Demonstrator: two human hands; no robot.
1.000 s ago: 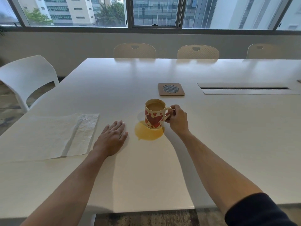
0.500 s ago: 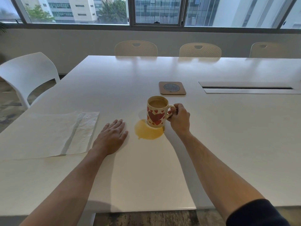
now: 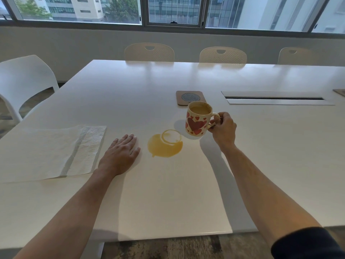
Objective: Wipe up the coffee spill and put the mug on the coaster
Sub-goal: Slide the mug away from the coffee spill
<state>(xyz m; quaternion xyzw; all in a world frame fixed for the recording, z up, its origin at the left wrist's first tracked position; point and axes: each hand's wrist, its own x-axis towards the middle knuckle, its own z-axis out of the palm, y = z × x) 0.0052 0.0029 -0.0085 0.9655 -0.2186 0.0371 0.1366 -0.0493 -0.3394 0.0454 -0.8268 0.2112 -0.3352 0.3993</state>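
A cream mug (image 3: 197, 120) with red hearts, holding coffee, hangs above the white table (image 3: 168, 193), lifted by its handle in my right hand (image 3: 223, 128). Below and left of it lies an amber coffee spill (image 3: 164, 146) with a ring mark where the mug stood. A square brown coaster (image 3: 190, 97) with a grey round centre lies just beyond the mug. My left hand (image 3: 121, 155) rests flat on the table, fingers spread, left of the spill. A white paper towel (image 3: 50, 152) lies unfolded to the left of that hand.
A long cable slot (image 3: 276, 99) is set into the table at the right. A white chair (image 3: 24, 81) stands at the left, and three beige chairs (image 3: 149, 52) line the far edge under the windows.
My right hand has lifted the mug off the spill and carried it up and to the right, toward the coaster, uncovering a ring mark. The left hand has stayed put.
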